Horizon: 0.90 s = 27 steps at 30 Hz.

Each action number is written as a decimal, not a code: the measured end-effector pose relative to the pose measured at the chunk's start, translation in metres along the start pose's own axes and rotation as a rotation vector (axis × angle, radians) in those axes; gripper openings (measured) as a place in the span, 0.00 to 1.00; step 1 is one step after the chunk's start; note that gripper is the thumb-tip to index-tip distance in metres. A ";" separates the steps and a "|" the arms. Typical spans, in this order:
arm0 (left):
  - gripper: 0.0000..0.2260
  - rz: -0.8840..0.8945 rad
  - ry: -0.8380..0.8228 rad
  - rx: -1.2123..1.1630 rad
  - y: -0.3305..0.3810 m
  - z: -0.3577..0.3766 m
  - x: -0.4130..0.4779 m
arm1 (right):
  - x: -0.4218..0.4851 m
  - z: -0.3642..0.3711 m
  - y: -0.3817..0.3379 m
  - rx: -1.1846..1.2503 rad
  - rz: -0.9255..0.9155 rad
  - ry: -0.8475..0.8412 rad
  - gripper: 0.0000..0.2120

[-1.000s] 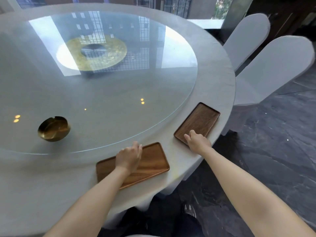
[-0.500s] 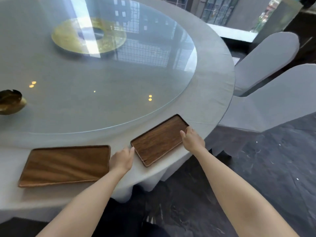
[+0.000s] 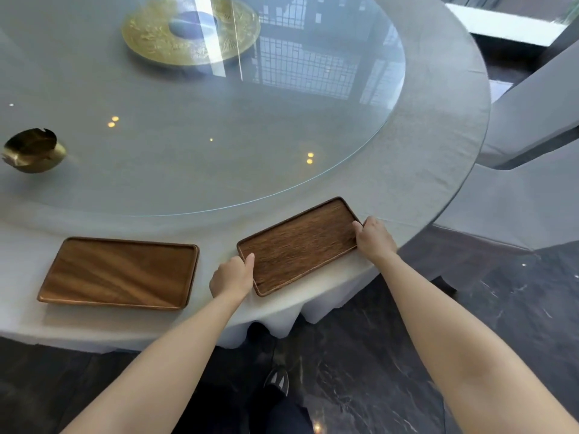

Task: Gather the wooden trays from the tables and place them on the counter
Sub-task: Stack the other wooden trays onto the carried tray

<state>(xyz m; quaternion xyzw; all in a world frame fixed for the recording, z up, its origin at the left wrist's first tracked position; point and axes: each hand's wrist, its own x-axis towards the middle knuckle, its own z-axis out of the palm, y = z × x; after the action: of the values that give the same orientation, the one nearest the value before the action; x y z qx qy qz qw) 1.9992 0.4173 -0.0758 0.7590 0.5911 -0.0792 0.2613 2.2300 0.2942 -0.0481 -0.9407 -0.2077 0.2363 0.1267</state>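
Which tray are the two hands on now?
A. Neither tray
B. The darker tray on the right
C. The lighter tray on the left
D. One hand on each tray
B: the left hand and right hand grip opposite ends of the darker tray; the lighter tray lies untouched.

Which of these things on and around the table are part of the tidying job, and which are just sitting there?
Part of the job:
- darker tray, with the left hand and right hand on its two ends
- lighter tray, lying untouched beside it

Just sitting there:
- brass bowl
- gold disc under the glass top
- covered chairs
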 end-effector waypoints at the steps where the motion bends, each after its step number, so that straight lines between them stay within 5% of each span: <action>1: 0.24 -0.003 0.008 0.002 0.000 0.000 0.000 | 0.001 0.001 0.000 0.003 -0.001 0.002 0.22; 14: 0.21 0.075 0.107 -0.108 -0.017 -0.041 0.013 | -0.021 0.000 -0.018 -0.052 -0.071 0.085 0.20; 27: 0.20 0.260 0.244 0.002 -0.154 -0.169 0.072 | -0.100 0.049 -0.160 -0.160 -0.279 0.121 0.21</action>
<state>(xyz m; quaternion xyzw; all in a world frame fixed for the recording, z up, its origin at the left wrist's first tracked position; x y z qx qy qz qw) 1.8437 0.5872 -0.0097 0.8334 0.5151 0.0471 0.1949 2.0724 0.3968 0.0028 -0.9223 -0.3466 0.1420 0.0952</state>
